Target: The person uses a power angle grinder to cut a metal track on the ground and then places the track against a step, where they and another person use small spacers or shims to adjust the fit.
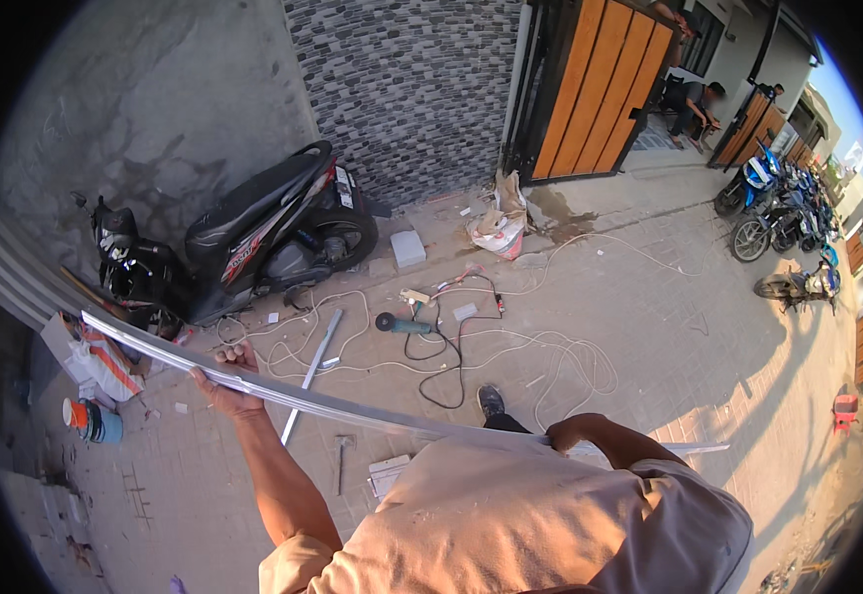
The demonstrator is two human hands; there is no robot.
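A bundle of long, pale metal profiles (342, 404) spans the view in front of my body, from the far left to beyond my right side. My left hand (228, 388) grips it on the left, palm underneath and fingers curled up over the far edge. Close to my waist, my right hand (572, 433) is closed around the same profiles, its fingers partly hidden. Below the bundle, a shorter metal profile (322, 348) lies on the paving. An angle grinder (404, 324) rests on the ground ahead, and a hammer (341, 463) lies nearer me.
Cables (580, 348) loop across the paving. A parked scooter (268, 238) stands by the wall, near a grey block (408, 248) and a torn sack (499, 230). Buckets (102, 424) stand left. A wooden gate (600, 89), seated people and motorcycles (773, 213) are farther right.
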